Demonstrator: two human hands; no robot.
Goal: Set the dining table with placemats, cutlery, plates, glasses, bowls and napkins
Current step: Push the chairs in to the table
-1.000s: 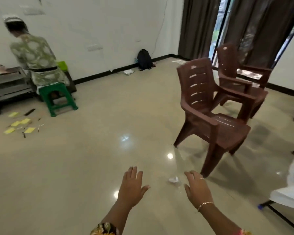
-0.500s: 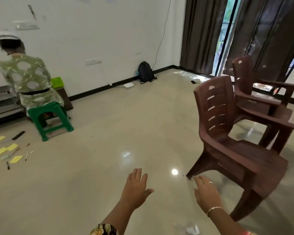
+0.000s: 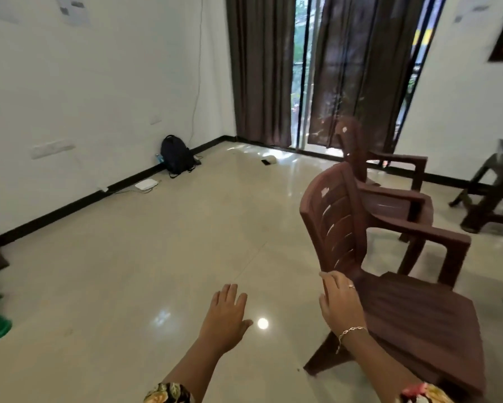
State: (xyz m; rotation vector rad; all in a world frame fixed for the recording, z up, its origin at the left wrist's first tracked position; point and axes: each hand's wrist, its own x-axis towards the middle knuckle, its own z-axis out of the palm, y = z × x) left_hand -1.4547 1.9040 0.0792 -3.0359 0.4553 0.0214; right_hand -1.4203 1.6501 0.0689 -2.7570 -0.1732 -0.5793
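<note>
Both hands are out in front and empty. The left hand hangs palm-down over the glossy floor at about six o'clock, fingers straight and a little spread. The right hand, a bracelet at its wrist, is flat-fingered too. Its fingertips are up against the lower edge of the nearest brown plastic armchair at four o'clock; whether they touch it I can't tell.

A second armchair stands just behind, toward two o'clock. There is a dark stool at three and a black backpack against the wall at ten.

The dining table, placemats and tableware are nowhere in view, so I'd judge the setting itself not yet under way. The risk I see is that near chair. It stands close on the right, so a leg could catch a foot. A careless push could also send the light plastic skidding over the polished tile into the one behind.
</note>
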